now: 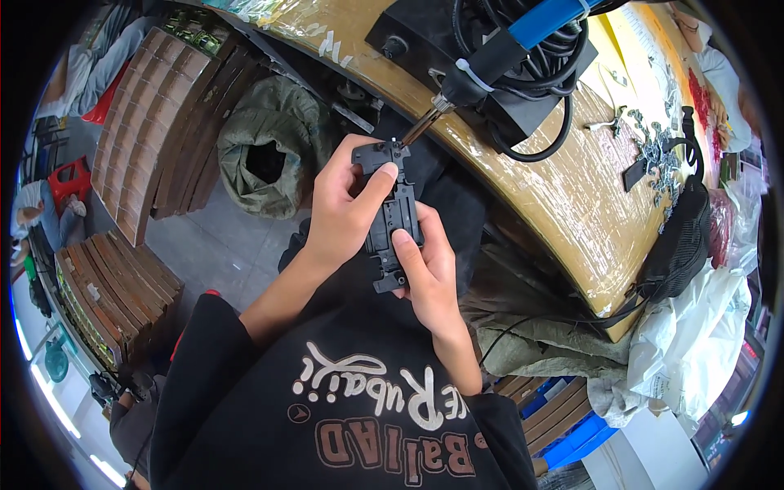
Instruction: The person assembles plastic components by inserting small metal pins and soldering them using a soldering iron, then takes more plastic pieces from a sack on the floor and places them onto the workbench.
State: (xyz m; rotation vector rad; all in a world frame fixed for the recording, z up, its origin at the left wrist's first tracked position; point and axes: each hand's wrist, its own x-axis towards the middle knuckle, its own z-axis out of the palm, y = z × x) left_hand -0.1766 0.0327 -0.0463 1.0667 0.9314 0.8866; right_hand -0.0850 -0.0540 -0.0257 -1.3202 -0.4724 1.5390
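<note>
Biggest thing rn is the tan tabletop [572, 229], off to the R w/ shiny clear film on it. Next, stacked cardboard trays [139, 122] w/ compartments on the L, then a green sack [282, 106] gaping open on the floor near them. Table's got a black box [412, 37] w/ coiled black cable, plus a blue & black tool [498, 61] slanting past the edge. L hand [339, 196] pinches the upper end of a black plastic part [398, 204], thumb on top; R hand [433, 269] grips the lower half, same deal. So the part's held above the lap, top end right by the tool's tip, can't tell if touching. Smallest: loose grey bits [653, 163] on the table.
</note>
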